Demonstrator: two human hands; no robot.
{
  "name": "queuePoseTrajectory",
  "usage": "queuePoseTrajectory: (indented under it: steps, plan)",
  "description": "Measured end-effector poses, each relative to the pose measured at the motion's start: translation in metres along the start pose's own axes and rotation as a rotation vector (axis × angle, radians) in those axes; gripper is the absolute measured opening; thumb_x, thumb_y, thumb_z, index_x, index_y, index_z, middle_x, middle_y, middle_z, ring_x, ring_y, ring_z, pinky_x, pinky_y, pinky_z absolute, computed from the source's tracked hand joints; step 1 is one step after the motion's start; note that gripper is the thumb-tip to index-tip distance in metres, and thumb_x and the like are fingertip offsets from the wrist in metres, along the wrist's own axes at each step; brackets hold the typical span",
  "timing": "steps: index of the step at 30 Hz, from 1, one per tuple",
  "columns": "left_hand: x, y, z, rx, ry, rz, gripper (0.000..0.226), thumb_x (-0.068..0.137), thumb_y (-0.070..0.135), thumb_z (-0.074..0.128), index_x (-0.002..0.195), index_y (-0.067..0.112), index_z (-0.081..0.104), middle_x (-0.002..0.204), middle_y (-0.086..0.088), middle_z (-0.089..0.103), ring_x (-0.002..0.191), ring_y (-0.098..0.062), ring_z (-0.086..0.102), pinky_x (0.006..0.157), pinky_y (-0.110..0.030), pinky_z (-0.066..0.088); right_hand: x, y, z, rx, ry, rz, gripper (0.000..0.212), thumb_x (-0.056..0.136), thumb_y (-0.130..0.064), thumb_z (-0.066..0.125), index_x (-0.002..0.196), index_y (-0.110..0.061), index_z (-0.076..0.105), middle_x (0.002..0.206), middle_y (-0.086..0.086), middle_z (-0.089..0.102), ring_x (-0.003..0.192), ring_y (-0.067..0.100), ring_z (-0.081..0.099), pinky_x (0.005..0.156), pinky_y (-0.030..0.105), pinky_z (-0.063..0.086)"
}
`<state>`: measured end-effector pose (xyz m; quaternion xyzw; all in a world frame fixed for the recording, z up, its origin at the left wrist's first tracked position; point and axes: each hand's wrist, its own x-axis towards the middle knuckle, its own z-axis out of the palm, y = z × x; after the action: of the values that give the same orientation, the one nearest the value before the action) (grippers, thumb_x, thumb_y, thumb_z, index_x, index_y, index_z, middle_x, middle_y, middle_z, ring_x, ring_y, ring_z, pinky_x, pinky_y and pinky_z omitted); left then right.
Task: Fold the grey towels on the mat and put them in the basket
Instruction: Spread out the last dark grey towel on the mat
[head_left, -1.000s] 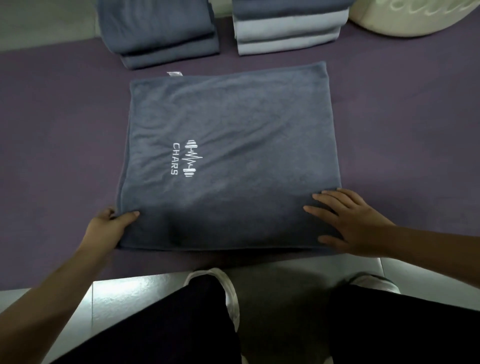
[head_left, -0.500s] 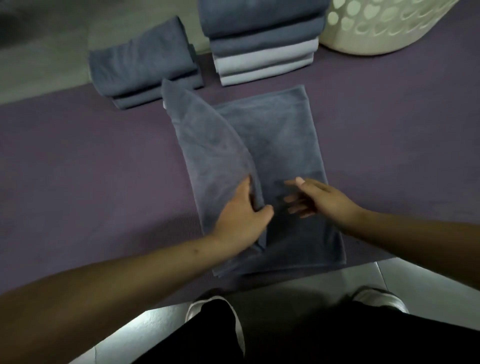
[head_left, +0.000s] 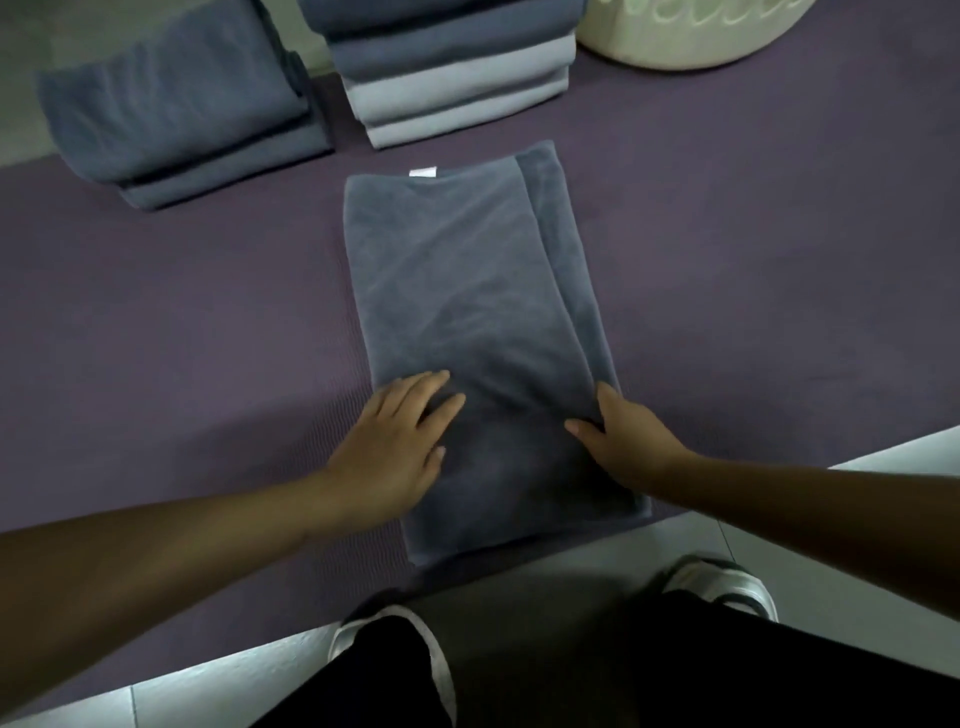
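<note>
I see pale tiled floor (head_left: 883, 457) along the near edge, glossy with a bright glare patch at lower left, the light otherwise dim.

Pale tiled floor (head_left: 218, 670) along the mat's near edge. Two white shoes, left (head_left: 358, 631) and right (head_left: 727, 584), planted on it, black trouser legs (head_left: 597, 670) above them.
</note>
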<state>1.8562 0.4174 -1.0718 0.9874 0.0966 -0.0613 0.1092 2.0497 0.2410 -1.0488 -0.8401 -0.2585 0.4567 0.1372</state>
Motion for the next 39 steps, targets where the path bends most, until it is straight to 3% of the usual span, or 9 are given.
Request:
queuePoseTrajectory:
  steps: [3, 6, 10, 15, 21, 26, 30, 33, 39]
  plan:
    - [-0.010, -0.016, 0.017, 0.177, -0.144, 0.126, 0.069, 0.092, 0.051, 0.029, 0.149, 0.013, 0.022, 0.157, -0.019, 0.015, 0.144, -0.034, 0.012, 0.112, -0.052, 0.014, -0.009, 0.012, 0.002, 0.067, 0.081, 0.051, 0.039, 0.099, -0.030, 0.044, 0.129, -0.005, 0.037, 0.124, 0.020, 0.056, 0.109, 0.037, 0.056, 0.084, 0.039, 0.044]
    - [-0.014, -0.017, 0.028, 0.234, -0.201, 0.143, 0.076, 0.092, 0.059, 0.025, 0.153, 0.018, 0.010, 0.158, -0.020, 0.006, 0.146, -0.037, 0.004, 0.110, -0.056, 0.011, -0.010, 0.024, 0.000, -0.015, 0.030, 0.099, 0.034, 0.099, -0.032, 0.043, 0.121, -0.006, 0.039, 0.121, 0.019, 0.057, 0.104, 0.036, 0.057, 0.078, 0.036, 0.044]
    - [-0.014, -0.015, 0.029, 0.229, -0.244, 0.122, 0.078, 0.092, 0.063, 0.024, 0.153, 0.019, 0.006, 0.158, -0.021, 0.002, 0.146, -0.039, -0.001, 0.109, -0.061, 0.009, -0.008, 0.030, 0.001, -0.090, 0.028, 0.092, 0.033, 0.098, -0.039, 0.043, 0.115, -0.010, 0.040, 0.110, 0.014, 0.061, 0.095, 0.032, 0.060, 0.080, 0.044, 0.050]
    - [-0.012, -0.014, 0.024, 0.199, -0.245, 0.136, 0.083, 0.088, 0.069, 0.028, 0.153, 0.021, 0.010, 0.158, -0.020, 0.003, 0.146, -0.037, -0.001, 0.109, -0.061, 0.004, -0.005, 0.028, -0.008, -0.423, 0.137, 0.045, 0.035, 0.093, -0.049, 0.044, 0.105, -0.016, 0.045, 0.089, 0.002, 0.059, 0.079, 0.024, 0.058, 0.065, 0.032, 0.044]
    - [0.031, -0.035, -0.005, 0.079, -0.037, -0.009, 0.060, 0.086, 0.048, 0.042, 0.130, 0.009, 0.053, 0.133, -0.018, 0.047, 0.123, -0.031, 0.040, 0.108, -0.053, 0.028, 0.048, -0.009, -0.045, 0.002, 0.185, 0.011, 0.028, 0.086, -0.039, 0.056, 0.089, -0.011, 0.059, 0.085, 0.007, 0.062, 0.083, 0.028, 0.058, 0.070, 0.033, 0.045]
    - [0.085, -0.068, -0.028, 0.010, -0.033, -0.266, 0.060, 0.097, 0.042, 0.038, 0.148, 0.010, 0.029, 0.153, -0.015, 0.023, 0.139, -0.033, 0.023, 0.114, -0.048, 0.018, 0.123, -0.053, -0.077, 0.326, 0.151, -0.022, 0.025, 0.081, -0.027, 0.064, 0.087, -0.002, 0.067, 0.074, 0.008, 0.062, 0.072, 0.023, 0.059, 0.060, 0.029, 0.045]
    - [0.125, -0.093, -0.046, -0.094, 0.024, -0.374, 0.061, 0.099, 0.034, 0.041, 0.151, 0.013, 0.018, 0.157, -0.012, 0.009, 0.143, -0.030, 0.010, 0.114, -0.047, 0.021, 0.166, -0.079, -0.098, 0.560, 0.125, -0.027, 0.021, 0.082, -0.028, 0.070, 0.090, -0.010, 0.064, 0.089, 0.006, 0.067, 0.083, 0.021, 0.065, 0.072, 0.030, 0.052]
    - [0.152, -0.111, -0.054, -0.130, 0.013, -0.400, 0.064, 0.100, 0.035, 0.041, 0.153, 0.017, 0.011, 0.160, -0.008, 0.000, 0.146, -0.027, 0.001, 0.118, -0.046, 0.008, 0.185, -0.095, -0.109, 0.614, 0.125, 0.016, 0.035, 0.080, -0.035, 0.073, 0.102, -0.009, 0.065, 0.100, 0.004, 0.067, 0.091, 0.022, 0.065, 0.076, 0.033, 0.055]
    - [0.191, -0.141, -0.061, -0.224, -0.080, -0.357, 0.071, 0.087, 0.051, 0.058, 0.147, 0.024, 0.031, 0.148, -0.002, 0.037, 0.142, -0.019, 0.020, 0.117, -0.044, -0.004, 0.190, -0.119, -0.117, 0.689, 0.242, -0.259, 0.011, 0.088, -0.019, 0.066, 0.098, -0.015, 0.066, 0.091, 0.001, 0.068, 0.081, 0.014, 0.066, 0.073, 0.026, 0.055]
